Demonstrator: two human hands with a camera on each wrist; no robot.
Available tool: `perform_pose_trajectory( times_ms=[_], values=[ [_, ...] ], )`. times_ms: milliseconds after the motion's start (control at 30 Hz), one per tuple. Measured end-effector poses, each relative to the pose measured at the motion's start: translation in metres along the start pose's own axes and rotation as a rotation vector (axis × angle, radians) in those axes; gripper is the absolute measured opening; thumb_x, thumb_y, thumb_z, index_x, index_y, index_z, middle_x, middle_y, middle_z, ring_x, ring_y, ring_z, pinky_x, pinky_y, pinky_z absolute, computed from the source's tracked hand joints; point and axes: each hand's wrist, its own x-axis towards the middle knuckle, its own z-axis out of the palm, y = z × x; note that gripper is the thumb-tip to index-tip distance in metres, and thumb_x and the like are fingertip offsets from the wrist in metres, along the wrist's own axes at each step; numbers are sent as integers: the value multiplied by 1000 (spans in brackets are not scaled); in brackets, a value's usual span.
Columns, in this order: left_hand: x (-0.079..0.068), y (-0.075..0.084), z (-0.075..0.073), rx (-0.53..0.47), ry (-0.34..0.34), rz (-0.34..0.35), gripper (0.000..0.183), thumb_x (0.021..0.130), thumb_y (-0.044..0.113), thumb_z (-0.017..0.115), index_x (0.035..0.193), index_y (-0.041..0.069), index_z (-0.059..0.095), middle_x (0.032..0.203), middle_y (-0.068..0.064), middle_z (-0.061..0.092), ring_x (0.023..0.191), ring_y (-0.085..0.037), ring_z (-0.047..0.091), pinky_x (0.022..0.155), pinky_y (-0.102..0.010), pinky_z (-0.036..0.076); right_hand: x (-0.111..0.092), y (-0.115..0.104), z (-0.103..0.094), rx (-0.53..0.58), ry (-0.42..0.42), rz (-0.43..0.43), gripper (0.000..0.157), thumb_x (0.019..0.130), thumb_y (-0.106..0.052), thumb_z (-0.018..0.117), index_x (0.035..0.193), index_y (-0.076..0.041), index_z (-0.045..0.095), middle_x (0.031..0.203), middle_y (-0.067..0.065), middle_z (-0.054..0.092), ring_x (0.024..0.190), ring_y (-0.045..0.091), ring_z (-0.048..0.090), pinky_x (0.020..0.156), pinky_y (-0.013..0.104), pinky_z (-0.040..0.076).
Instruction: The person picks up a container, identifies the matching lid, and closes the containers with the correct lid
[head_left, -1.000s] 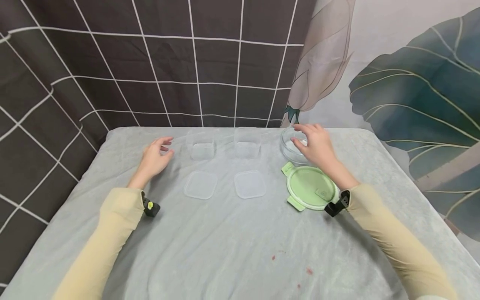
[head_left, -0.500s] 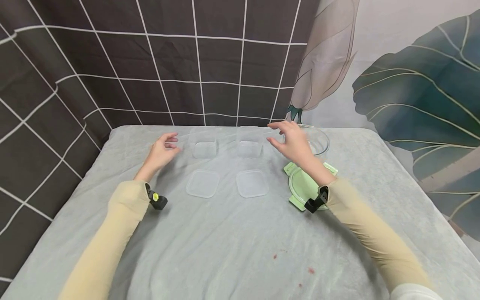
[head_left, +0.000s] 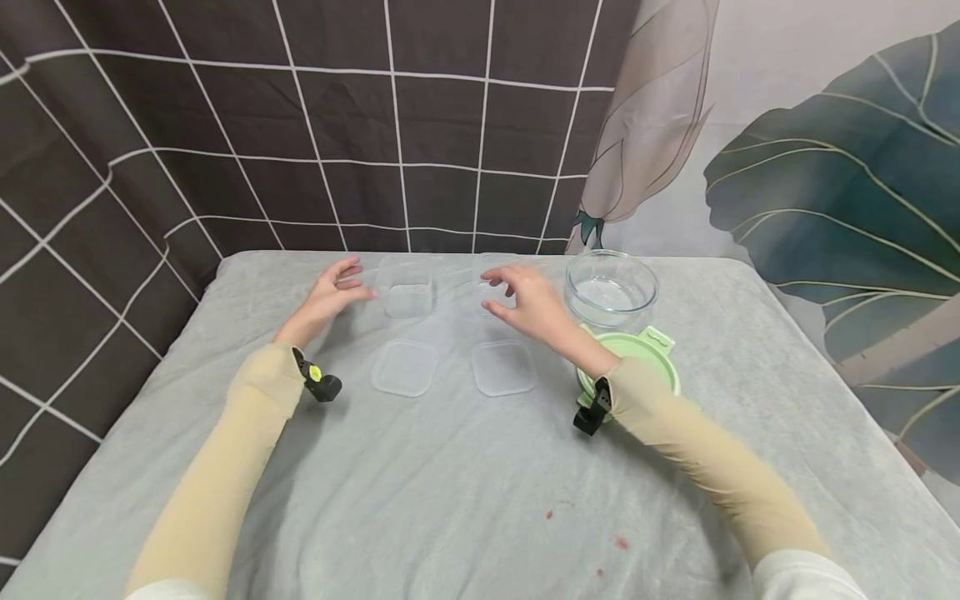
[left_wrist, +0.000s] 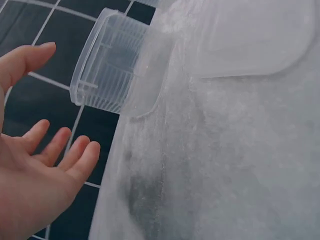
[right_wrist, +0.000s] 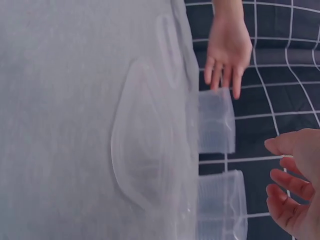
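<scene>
Tub (head_left: 408, 300) beside left fingers (left_wrist: 86, 162), second tub (right_wrist: 221, 205) near right fingers (right_wrist: 295, 185), both loosely open, empty

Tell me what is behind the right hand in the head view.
Behind the right hand stands a clear container, the right of two. Its left part and far rim show faintly; the hand covers much of its right side, so that is unseen.

Dark checked fabric (head_left: 337, 117) far left, a leaf-patterned backdrop (head_left: 847, 183) at right and a cloth-covered table (head_left: 420, 500) are suggesting somewhere indoors, kind unclear.
</scene>
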Motion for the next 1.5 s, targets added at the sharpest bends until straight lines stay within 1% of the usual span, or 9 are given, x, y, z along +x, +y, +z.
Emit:
perform_pose_trajectory(
  times_ms=[133,333,467,667,767,867,967,1133,1500],
  values=[
    [6,-4,-3,-38,-48,6,81,81,7,63,145,8,13,148,-18,22,135,-33,26,113,-43,25,5,-8,9,62,-59,19,38,79,-26,68,114,-13,60,98,6,65,77,17,57,66,28,46],
    [14,-8,-6,-51,-147,4,83,81,5,64,145,4,10,149,-18,19,137,-31,23,115,-43,20,12,-17,20,138,-119,49,40,78,-25,69,114,-12,60,98,7,66,75,17,58,65,26,46],
    [15,-4,-4,-42,-176,0,85,80,4,64,145,3,8,150,-19,16,137,-33,20,114,-46,19,16,-20,29,175,-163,72,41,77,-26,69,114,-12,60,98,8,66,73,16,60,67,25,47],
    [10,8,0,-53,-190,-20,84,79,0,62,144,2,8,149,-21,15,138,-34,18,115,-46,17,19,-23,46,259,-253,131,45,76,-28,71,115,-10,59,98,7,67,72,13,61,66,21,48],
    [18,-2,1,-71,-192,-16,85,79,-2,62,144,2,8,150,-20,16,138,-32,18,116,-44,16,19,-24,54,300,-299,162,47,74,-29,72,116,-12,59,98,4,66,72,10,62,63,18,47],
    [26,-17,2,-96,-209,-12,88,78,-3,63,145,5,7,151,-17,13,139,-29,16,117,-41,15,18,-27,62,330,-359,194,49,74,-32,72,117,-14,58,98,1,66,72,8,61,62,18,47],
    [28,-27,5,-108,-226,-5,90,78,-5,63,145,7,6,152,-15,10,140,-28,13,117,-39,14,17,-31,71,329,-413,196,50,72,-34,73,117,-15,57,98,0,66,73,6,62,65,18,48],
    [31,-32,8,-108,-226,7,89,77,-4,64,145,6,7,152,-14,11,139,-28,17,117,-39,16,18,-39,80,301,-472,173,51,71,-35,74,115,-15,57,98,0,66,78,7,63,70,18,49],
    [41,-24,13,-117,-248,35,88,76,-5,65,143,2,8,151,-17,16,140,-29,15,117,-42,13,27,-51,81,206,-558,195,48,68,-38,76,108,-15,61,96,-1,66,87,10,60,76,20,49]
  ],
)
